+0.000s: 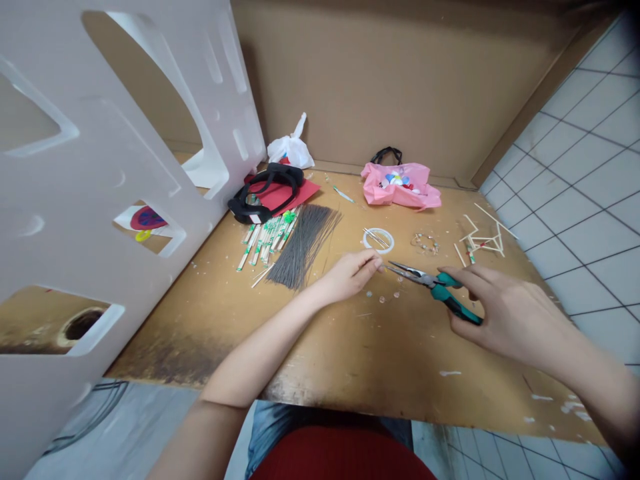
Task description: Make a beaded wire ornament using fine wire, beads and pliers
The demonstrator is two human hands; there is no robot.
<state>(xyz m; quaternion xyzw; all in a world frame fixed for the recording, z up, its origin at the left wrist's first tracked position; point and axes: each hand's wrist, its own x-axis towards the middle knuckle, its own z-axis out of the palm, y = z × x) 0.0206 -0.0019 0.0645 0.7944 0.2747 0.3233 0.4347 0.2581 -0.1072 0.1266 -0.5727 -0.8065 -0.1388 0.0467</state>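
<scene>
My right hand is wrapped round the teal-and-black handles of a pair of needle-nose pliers. The slim jaws point left and stand a little apart, close to the fingertips of my left hand. Those left fingers are pinched together, on something too small to make out. Just below the jaws, several small clear and pinkish beads are scattered on the wooden table. A white ring with thin metallic sticks across it lies beyond my left hand. Right of the ring is a beaded wire loop.
A bundle of grey wires lies beside green-and-white wrapped sticks. A black strapped headset rests on red sheets. Behind are a white bag and a pink bag. A stick frame sits right; a white plastic panel stands left.
</scene>
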